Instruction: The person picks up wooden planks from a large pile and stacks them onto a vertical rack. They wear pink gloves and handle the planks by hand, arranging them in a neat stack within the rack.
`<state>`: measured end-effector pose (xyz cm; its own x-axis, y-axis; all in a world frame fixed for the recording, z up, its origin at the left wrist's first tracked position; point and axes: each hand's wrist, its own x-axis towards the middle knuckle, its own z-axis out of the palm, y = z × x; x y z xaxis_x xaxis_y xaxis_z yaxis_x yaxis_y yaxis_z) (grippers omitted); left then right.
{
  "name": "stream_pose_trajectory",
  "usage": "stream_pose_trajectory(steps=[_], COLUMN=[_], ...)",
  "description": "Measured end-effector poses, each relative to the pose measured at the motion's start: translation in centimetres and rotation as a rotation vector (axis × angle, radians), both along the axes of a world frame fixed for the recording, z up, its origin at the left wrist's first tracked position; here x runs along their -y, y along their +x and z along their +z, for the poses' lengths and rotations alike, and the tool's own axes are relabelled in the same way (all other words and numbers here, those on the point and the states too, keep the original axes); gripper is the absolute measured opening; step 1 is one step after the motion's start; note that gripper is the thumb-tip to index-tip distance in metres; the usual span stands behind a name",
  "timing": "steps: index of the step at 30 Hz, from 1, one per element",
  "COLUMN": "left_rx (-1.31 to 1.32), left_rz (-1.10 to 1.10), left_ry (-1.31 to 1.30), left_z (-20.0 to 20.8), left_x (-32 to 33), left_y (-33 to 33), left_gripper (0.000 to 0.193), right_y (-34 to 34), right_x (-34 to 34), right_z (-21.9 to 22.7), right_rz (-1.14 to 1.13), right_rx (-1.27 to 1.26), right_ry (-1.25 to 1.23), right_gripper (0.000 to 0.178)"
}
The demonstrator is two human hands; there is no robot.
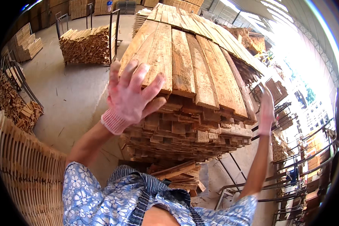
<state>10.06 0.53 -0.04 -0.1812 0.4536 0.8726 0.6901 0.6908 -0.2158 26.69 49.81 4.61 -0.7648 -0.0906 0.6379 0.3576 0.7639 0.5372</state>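
A large stack of rough wooden planks (182, 60) stands in front of me, its top layer laid lengthwise away from me. The uneven board ends (177, 130) show on its near face. My left hand (132, 88), in a pinkish knitted glove, is at the stack's near left corner with its fingers spread and nothing in them. Whether it touches the wood I cannot tell. On the far side of the top layer, my gloved right hand (266, 109) is held upright along the right edge, seen side-on, with its fingers stretched out.
Loose wood pieces (180, 175) lie low beneath the near face. Left stand a metal-framed rack of short boards (86, 45) and a long row of stacked slats (22, 165). Dark metal rails (305, 165) and more wood line the right side. Grey floor (73, 90) runs along the left.
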Motion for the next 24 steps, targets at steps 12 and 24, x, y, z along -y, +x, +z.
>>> stream_pose_trajectory(steps=[12,24], left_rx=[-0.115,-0.132], left_rz=[0.091,0.01], left_ry=[0.128,0.15], left_z=[-3.1,-1.9], left_x=[-7.7,-6.6], left_y=[0.3,-0.4], left_gripper=[0.064,0.042], right_y=[-3.4,-3.1], right_x=[10.5,12.2], right_z=[-8.9,-7.3], right_rz=[0.117,0.439], right_rx=[-0.921,-0.726], right_ry=[-0.732,-0.948], right_gripper=[0.059,0.059])
